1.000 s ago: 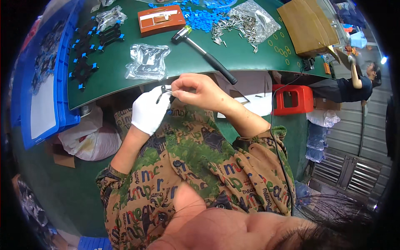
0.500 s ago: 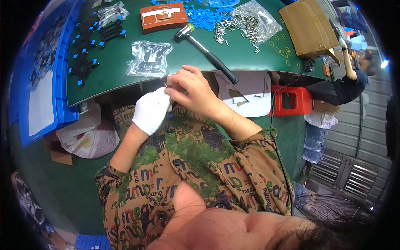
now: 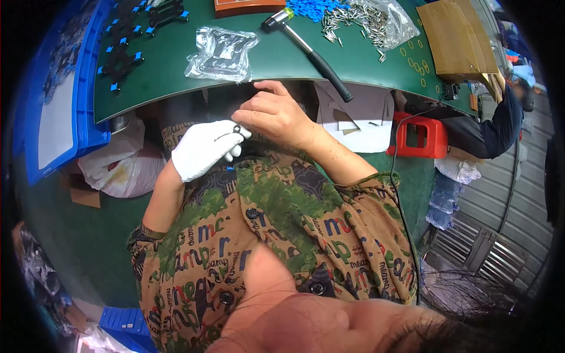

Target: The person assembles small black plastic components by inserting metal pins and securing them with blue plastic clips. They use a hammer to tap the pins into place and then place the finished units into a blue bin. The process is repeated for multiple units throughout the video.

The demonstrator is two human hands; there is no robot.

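Black ring-ended part (image 3: 236, 129) sits at the centre of the frame, just below the near edge of the table (image 3: 276, 67), where our two hands meet. Our left hand (image 3: 203, 150), in a white glove, pinches it between thumb and fingers, and the small ring shows at the fingertips. Our bare right hand (image 3: 275, 120) comes in from the right with its fingers bent and their tips right at the part; we cannot tell whether they grip it or only touch it.

On the green table, just above our hands, lies a clear plastic bag (image 3: 223, 54) with a frame-like shape inside. To its right we see a hammer (image 3: 319, 63), its head toward the upper centre and its black handle slanting down past the table edge. Metal pins (image 3: 365, 23) are scattered at the top of the frame, beside a heap of blue pieces (image 3: 309, 8). Black brackets (image 3: 122, 60) with blue ends stand in the upper left, near a blue crate (image 3: 86, 103). A cardboard box (image 3: 459, 38) fills the upper right, and a red stool (image 3: 436, 138) stands below it.
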